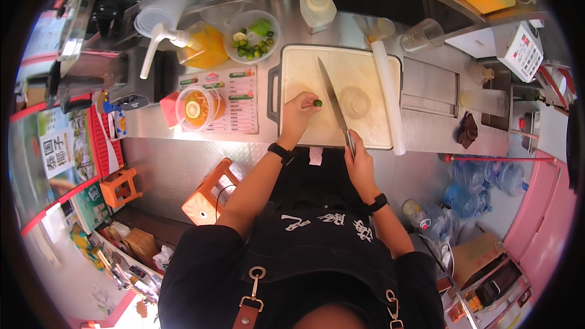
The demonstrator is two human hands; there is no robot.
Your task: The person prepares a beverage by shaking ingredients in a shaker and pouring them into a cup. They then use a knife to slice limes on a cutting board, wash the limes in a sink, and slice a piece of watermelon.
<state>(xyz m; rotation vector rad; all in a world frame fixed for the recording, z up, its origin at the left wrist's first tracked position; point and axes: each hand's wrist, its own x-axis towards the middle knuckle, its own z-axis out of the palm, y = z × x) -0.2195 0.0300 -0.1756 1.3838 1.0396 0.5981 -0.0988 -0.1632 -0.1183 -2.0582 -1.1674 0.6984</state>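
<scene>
My left hand [299,112] pinches a small green citrus fruit [317,103] between the fingertips, over the left part of a white cutting board [304,61]. In my right hand [360,164] is the handle of a long kitchen knife [332,93]; its blade lies across the board and points away from me. A round transparent lid or dish [355,102] rests on the board to the right of the blade. Beyond the board's left corner stands a clear bowl [232,25] with several small green citrus fruits, a cut piece and something bright green.
Left of the board, a tub of orange drink with a citrus slice [196,108] stands on a printed menu [242,121]. A pump jug [203,48] is behind it. A white roll [388,100] lies along the board's right side. Beyond are a squat bottle [317,9] and a measuring cup [422,35].
</scene>
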